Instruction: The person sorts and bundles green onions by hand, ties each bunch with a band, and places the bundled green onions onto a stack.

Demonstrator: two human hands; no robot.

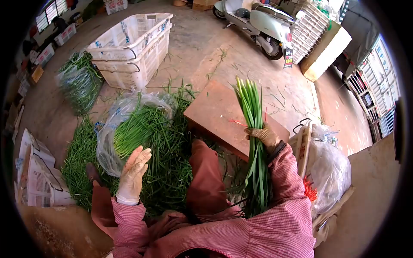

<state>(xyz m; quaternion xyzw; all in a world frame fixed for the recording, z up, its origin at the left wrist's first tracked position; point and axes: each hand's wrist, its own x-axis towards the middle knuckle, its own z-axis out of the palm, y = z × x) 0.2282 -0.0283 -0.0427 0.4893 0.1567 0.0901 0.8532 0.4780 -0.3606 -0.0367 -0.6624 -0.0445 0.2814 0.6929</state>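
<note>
My right hand (264, 136), in a worn glove, is closed around a bunch of garlic chives (251, 105). The pale cut ends point away from me and the long leaves hang back toward my lap. A thin red tie (238, 123) sticks out beside the bunch, above a brown board (219, 109). My left hand (135, 170), in a pale glove, is raised with its fingers stretched out, holding nothing. Just beyond it lies a clear plastic bag (105, 146) with loose green chives (140, 127) in it. More loose leaves (165, 180) cover the floor around my legs.
Stacked white plastic crates (129, 71) stand at the back left, near a filled bag of greens (79, 86). A scooter (262, 28) is parked at the back. On my right are a plastic-covered bundle (329, 165) and red ties (309, 189).
</note>
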